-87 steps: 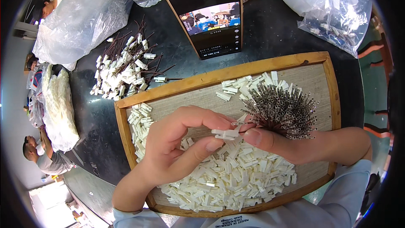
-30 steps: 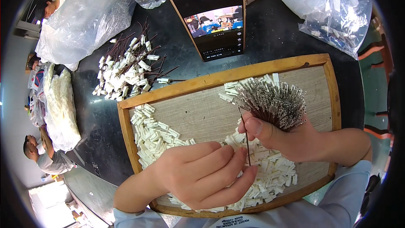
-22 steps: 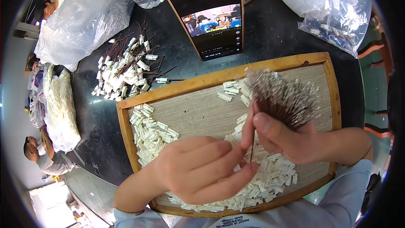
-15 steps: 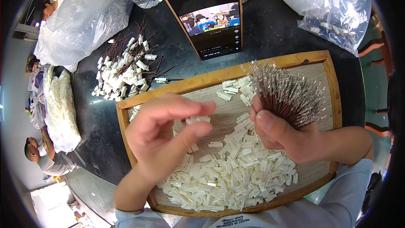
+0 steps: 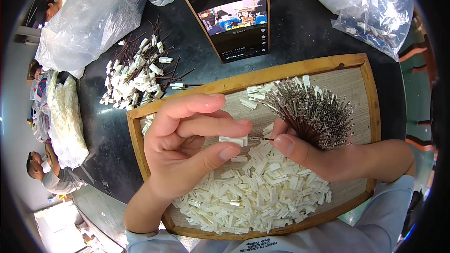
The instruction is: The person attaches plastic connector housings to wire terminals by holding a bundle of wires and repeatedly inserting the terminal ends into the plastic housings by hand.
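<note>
White housing (image 5: pixel 233 141) and brown wire (image 5: pixel 267 139) end to end.
The left hand's (image 5: pixel 173 157) fingers clamp the housing; the right hand's (image 5: pixel 323 160) pinch the wire, its metal tip at the housing's end, and grip a wire bundle (image 5: pixel 311 115) fanning above them. Loose housings (image 5: pixel 262 197) lie below both hands' fingers in a wooden-framed tray (image 5: pixel 372 112).

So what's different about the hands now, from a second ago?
The left hand has swung up and left; a white connector housing now shows pinched in it, lined up with a metal wire tip. The right hand still grips the wire bundle. The phone and wooden-framed tray stayed put.
</note>
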Available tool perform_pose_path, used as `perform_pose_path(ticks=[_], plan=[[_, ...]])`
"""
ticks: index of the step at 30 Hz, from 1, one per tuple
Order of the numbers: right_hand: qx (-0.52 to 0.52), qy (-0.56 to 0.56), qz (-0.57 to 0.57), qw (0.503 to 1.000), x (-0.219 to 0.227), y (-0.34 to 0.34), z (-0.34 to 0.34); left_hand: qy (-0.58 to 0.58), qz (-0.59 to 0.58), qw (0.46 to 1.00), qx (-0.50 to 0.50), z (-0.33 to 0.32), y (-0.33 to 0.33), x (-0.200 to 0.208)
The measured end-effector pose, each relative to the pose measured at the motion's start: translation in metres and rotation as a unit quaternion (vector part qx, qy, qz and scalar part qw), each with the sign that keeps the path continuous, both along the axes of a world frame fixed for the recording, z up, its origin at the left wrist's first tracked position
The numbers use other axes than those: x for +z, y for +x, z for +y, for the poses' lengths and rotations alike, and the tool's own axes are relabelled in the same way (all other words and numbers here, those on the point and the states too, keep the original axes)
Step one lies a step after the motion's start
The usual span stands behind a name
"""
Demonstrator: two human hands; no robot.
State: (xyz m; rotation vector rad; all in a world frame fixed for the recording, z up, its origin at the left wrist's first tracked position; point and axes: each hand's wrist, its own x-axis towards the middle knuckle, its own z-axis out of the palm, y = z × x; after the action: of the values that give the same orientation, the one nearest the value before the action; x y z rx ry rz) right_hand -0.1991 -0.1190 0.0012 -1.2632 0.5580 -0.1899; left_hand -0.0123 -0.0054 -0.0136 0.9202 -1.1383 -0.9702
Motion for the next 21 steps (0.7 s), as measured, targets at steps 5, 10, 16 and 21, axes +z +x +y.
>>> perform_pose_path(ticks=[5, 10, 16, 21], plan=[[-0.005, 0.015, 0.005, 1.0, -0.004, -0.002, 0.001, 0.096, 0.0, 0.993, 0.063, 0.001, -0.012, 0.012], [0.012, 0.009, -0.02, 1.0, -0.001, -0.004, 0.004, 0.05, -0.119, 0.991, -0.042, -0.001, -0.008, 0.01], [0.011, 0.012, -0.04, 0.999, 0.0, -0.002, 0.003, 0.046, -0.082, 0.996, -0.008, 0.002, -0.015, 0.011], [0.052, -0.021, 0.004, 0.998, -0.001, -0.002, 0.001, -0.007, -0.156, 0.988, 0.003, 0.001, -0.005, 0.009]])
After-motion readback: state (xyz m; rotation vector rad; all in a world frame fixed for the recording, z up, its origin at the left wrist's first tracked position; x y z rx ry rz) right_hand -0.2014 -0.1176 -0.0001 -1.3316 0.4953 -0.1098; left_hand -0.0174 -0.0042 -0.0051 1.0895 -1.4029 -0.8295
